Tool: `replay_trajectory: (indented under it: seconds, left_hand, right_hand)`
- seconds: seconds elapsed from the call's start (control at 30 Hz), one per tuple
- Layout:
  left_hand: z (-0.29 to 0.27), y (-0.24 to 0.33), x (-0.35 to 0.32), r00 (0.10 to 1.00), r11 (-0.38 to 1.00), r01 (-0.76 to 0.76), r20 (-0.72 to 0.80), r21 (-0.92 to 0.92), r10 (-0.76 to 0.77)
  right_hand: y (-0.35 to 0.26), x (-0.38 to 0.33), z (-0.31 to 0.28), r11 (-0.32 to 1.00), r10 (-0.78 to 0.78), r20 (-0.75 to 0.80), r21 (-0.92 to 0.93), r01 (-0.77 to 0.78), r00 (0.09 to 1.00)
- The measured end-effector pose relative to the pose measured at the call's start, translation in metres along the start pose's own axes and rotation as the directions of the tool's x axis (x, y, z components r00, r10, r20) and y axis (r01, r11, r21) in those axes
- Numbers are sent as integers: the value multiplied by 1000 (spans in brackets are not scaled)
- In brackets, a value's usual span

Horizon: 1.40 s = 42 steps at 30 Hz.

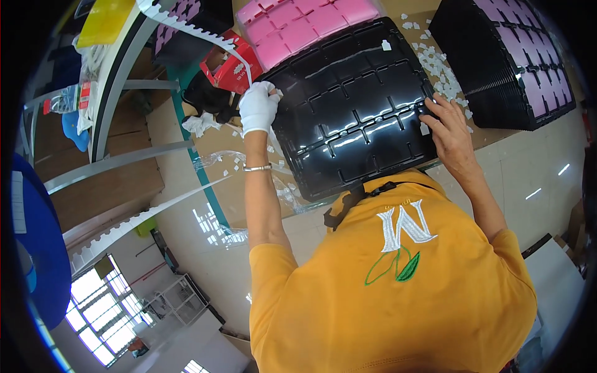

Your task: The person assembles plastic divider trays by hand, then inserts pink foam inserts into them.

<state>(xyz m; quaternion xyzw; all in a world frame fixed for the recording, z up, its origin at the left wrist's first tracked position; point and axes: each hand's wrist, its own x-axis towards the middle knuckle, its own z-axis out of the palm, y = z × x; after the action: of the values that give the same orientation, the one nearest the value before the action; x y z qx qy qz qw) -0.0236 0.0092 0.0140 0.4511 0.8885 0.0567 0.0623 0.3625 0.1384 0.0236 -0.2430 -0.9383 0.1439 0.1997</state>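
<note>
A black plastic tray with moulded ridges lies in front of me. My left hand, in a white glove, is closed at its left edge. A long white strip with a notched edge runs down into this hand, and a small white piece shows by the fingertips. My right hand is bare and rests on the tray's right edge with fingers apart. Close to its fingers a small white tag sits at the edge. Another white tag is near the tray's far right corner.
Pink trays lie behind the black one. A tall stack of black trays with pink contents stands at right. White paper scraps litter the brown board. At left are a red box and a metal-framed shelf.
</note>
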Motion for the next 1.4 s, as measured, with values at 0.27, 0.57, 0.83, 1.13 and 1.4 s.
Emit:
replay_trajectory:
  seconds: [0.27,0.57,0.83,1.13,1.4]
  left_hand:
    - [21,-10,-6,952,979,-169,-237,118,193]
    - [10,-7,4,985,986,-146,-80,83,153]
    - [18,-3,1,944,946,-184,-220,268,247]
    - [18,-1,-24,897,982,-87,-415,168,151]
    - [12,-6,-14,974,993,-101,-198,53,110]
  right_hand:
    - [6,9,1,1000,-18,2,23,18,1000]
    - [0,9,2,1000,-6,42,14,5,999]
    - [-2,5,3,999,4,44,42,-5,999]
    - [9,1,7,999,12,39,48,-14,999]
    - [12,5,12,997,-5,64,80,0,998]
